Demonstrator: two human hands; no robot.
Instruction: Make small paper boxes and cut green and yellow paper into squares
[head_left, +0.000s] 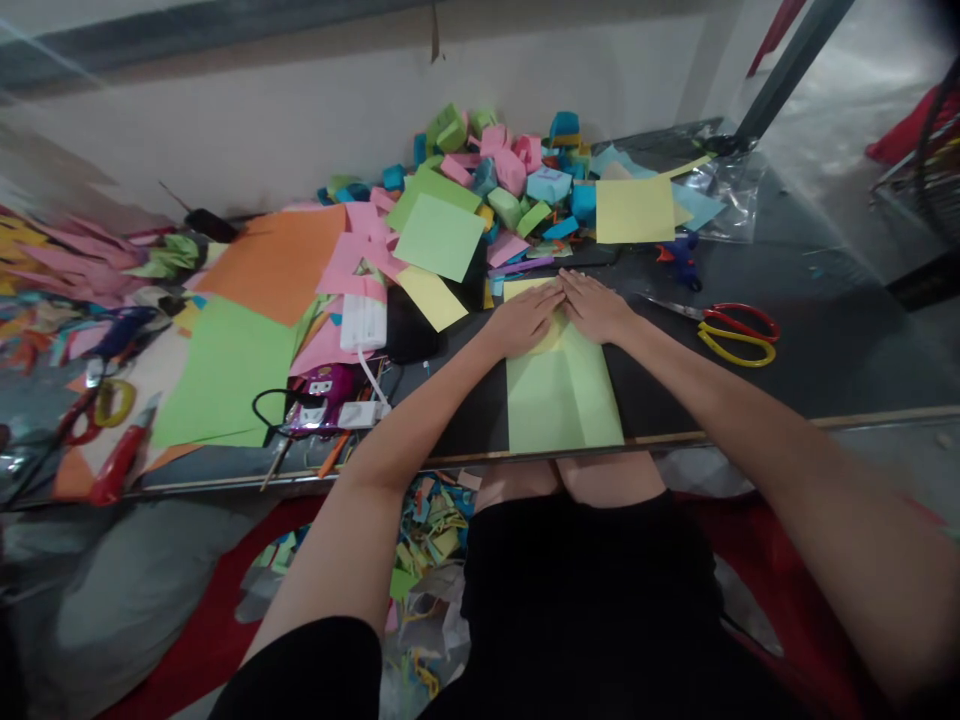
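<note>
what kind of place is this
Probably a paper-craft worktable: a pile of folded paper boxes, red-and-yellow scissors, and the left hand and right hand flat on a green paper sheet.

Matt green paper sheet lies on the smooth dark table; scissors have glossy plastic handles, metal blades

A pale, plain wall stands behind a long, low table. A dark band runs along the top of the wall. The table top is dark, with a thin wood edge on the near side. To the right, the floor is grey and shines a bit where light falls on it. A dark pole goes up from the far right corner of the table. Below the near edge lie a red mat and a grey lump, maybe a cushion. The far left is blurred.
</note>
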